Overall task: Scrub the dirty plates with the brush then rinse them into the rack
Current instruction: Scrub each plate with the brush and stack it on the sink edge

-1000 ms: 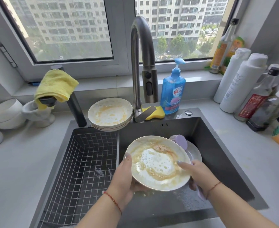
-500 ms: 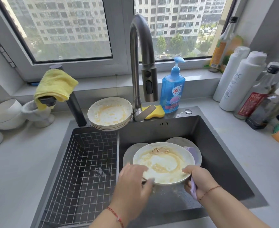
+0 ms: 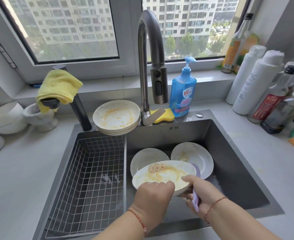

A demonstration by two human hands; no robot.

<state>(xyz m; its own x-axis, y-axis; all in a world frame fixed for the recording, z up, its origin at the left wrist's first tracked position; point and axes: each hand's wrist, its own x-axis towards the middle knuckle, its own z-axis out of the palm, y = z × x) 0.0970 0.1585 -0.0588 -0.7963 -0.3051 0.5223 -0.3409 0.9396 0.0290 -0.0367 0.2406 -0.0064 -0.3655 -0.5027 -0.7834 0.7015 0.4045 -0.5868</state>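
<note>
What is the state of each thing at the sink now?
held plate: dirty, foamy, gripped by both hands
left hand: grips plate rim
right hand: holds brush and plate
brush: idle in right hand
stacked plates: dirty
sink plates: lying in basin
rack: holds no plates
faucet: off

A grey faucet (image 3: pixel 151 54) arches up from the back edge of my sink, its spray head hanging over the basin. Just to its right on that edge lies a yellow sponge (image 3: pixel 167 115), and the blue soap bottle (image 3: pixel 183 92) stands touching it. A yellow cloth (image 3: pixel 58 87) drapes over a dark post at the sink's back left corner. On the counter's left edge I see 2 nested white bowls (image 3: pixel 4 116) beside a small white mortar (image 3: pixel 39 116). Along the counter's right edge stand 2 white bottles (image 3: pixel 253 82) and a dark sauce bottle (image 3: pixel 271 101).
</note>
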